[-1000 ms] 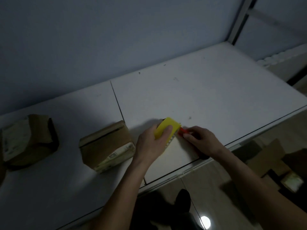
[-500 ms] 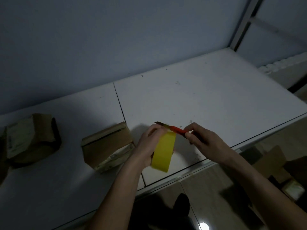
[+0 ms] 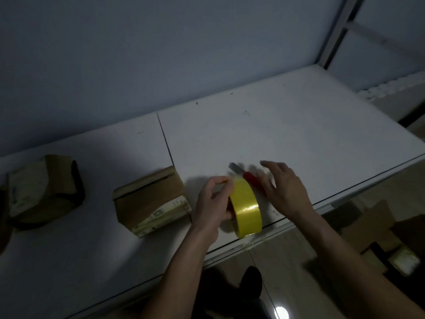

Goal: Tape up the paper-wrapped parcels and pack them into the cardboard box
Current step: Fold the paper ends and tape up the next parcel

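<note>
The left hand [image 3: 212, 201] gripped the yellow tape roll [image 3: 246, 209], fingers curled around the roll's left face and thumb near its top edge. The roll stood on edge near the near edge of the white table [image 3: 287, 125]. The right hand [image 3: 284, 188] was at the roll's right side with fingers spread and mostly straight; a red-handled cutter [image 3: 247, 177] lay under its thumb side, blade pointing far-left. Whether the hand held the cutter could not be determined because of motion blur.

One paper-wrapped parcel [image 3: 150, 200] rested on the table just left of the left hand, apart from it. A second parcel [image 3: 43, 191] sat well to the left. On the floor at the near right, a cardboard box [image 3: 377, 229] was partly visible in dim light.
</note>
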